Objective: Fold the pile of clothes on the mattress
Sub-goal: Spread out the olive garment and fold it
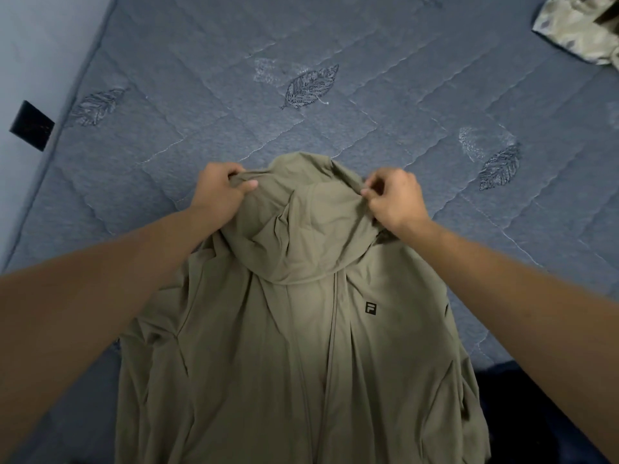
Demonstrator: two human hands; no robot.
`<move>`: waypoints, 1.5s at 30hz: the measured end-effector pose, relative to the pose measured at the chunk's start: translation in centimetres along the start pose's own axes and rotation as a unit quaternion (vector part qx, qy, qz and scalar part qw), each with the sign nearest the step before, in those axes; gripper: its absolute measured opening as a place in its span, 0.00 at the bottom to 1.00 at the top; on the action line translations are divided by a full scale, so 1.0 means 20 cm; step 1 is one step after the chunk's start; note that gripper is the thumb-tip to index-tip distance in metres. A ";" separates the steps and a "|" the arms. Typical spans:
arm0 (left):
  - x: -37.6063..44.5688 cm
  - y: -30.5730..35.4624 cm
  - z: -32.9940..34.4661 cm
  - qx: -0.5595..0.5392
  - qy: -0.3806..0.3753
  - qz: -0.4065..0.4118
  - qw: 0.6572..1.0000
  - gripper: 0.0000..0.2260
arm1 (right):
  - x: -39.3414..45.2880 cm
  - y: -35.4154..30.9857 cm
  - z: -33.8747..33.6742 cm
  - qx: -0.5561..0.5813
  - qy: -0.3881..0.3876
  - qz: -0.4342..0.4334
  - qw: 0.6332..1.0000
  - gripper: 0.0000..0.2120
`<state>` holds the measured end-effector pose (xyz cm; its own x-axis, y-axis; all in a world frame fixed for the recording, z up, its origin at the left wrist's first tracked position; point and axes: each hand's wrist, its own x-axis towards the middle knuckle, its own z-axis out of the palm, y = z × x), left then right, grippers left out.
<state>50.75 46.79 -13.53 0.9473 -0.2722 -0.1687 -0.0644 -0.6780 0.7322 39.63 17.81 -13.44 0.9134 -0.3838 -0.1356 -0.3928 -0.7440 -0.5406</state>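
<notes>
Khaki zip hooded jacket (294,346), front up on the near mattress (335,105). My left hand (219,190) and right hand (395,199) pinch its hood's edges. Step, likely: flattening the hood. Next: sleeves folded inward. Far right: patterned garment (579,25), waiting.

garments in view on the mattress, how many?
2. Olive jacket front center, hood pinched by left hand and right hand; patterned cloth at top-right corner, cut off by frame.

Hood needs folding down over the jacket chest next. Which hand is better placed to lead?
Neither clearly: left hand and right hand each pinch the hood edge, level, on opposite sides. Use both together.
</notes>
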 end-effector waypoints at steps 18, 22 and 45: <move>0.02 0.16 0.25 0.248 -0.176 0.176 0.936 0.42 | 0.02 0.11 -0.06 -0.019 0.048 0.115 0.992 0.08; -0.16 0.23 0.26 0.213 -0.012 0.276 0.937 0.31 | -0.17 0.15 -0.06 0.031 0.037 0.028 0.998 0.11; -1.32 0.50 0.86 0.215 -0.219 0.196 0.931 0.40 | -0.89 0.50 -0.44 0.137 -0.361 0.256 0.886 0.11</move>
<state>19.77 35.51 -13.13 0.6109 -0.7456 -0.2662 -0.5879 -0.6524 0.4783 18.50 12.31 -9.09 0.4920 -0.1085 -0.8638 -0.8249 -0.3754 -0.4227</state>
